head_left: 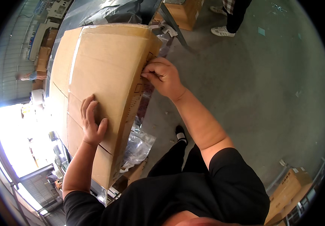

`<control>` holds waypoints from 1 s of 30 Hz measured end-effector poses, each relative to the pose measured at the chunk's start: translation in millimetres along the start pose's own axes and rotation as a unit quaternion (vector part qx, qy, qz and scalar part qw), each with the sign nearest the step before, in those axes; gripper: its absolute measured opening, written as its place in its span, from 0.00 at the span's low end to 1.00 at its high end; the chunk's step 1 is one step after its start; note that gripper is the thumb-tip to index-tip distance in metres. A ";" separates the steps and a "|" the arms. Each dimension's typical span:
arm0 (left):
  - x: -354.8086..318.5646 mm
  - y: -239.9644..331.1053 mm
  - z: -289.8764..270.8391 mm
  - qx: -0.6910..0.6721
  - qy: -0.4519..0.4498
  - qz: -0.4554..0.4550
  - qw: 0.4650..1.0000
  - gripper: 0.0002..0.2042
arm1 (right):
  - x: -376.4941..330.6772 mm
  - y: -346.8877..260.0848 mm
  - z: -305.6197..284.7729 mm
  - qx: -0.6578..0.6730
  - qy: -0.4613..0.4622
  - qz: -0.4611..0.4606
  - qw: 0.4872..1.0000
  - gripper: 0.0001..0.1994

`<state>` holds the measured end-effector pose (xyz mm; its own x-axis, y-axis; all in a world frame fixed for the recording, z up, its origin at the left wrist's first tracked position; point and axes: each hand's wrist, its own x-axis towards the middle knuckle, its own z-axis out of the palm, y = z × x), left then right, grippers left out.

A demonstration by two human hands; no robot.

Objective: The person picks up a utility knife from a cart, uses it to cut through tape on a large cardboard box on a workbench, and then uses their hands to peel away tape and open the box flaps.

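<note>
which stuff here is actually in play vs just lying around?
In play:
- large cardboard box
- left hand, flat on the box top
- right hand, pinching at the box's side edge

Lying around:
- clear plastic bag below the box
- smaller carton on the floor
- cartons at lower right
- another person's shoes

Single head-worn fisheye view, looking steeply down, close in

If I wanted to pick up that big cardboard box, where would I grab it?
Judging by its wide, flat shape, grip the cardboard box by its two long side edges, one hand from each side. The left hand lies flat on top; the right hand pinches the right edge.
</note>
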<state>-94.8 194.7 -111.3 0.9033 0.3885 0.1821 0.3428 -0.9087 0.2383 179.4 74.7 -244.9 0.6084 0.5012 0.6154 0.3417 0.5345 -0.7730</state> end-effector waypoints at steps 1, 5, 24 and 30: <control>-0.2 -0.2 -0.6 0.007 0.000 0.006 1.000 0.31 | 0.7 -1.3 0.4 0.001 -0.001 0.001 1.000 0.08; -0.1 -0.8 -0.8 0.009 -0.002 0.012 1.000 0.31 | -0.4 -3.0 -0.1 -0.035 -0.002 -0.016 0.999 0.08; -1.5 -1.5 -1.0 0.005 -0.002 -0.003 1.000 0.30 | -23.7 -2.8 -17.2 -0.107 -0.059 -0.127 0.984 0.13; -1.5 0.0 -0.9 0.011 0.000 0.005 1.000 0.30 | -16.2 -11.0 -13.8 -0.160 -0.035 -0.120 0.979 0.15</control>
<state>-96.5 194.3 -110.7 0.9066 0.3797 0.1839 0.3395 -0.9154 0.2163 175.6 51.3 -248.5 0.4359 0.4393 0.7855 0.6825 0.4076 -0.6066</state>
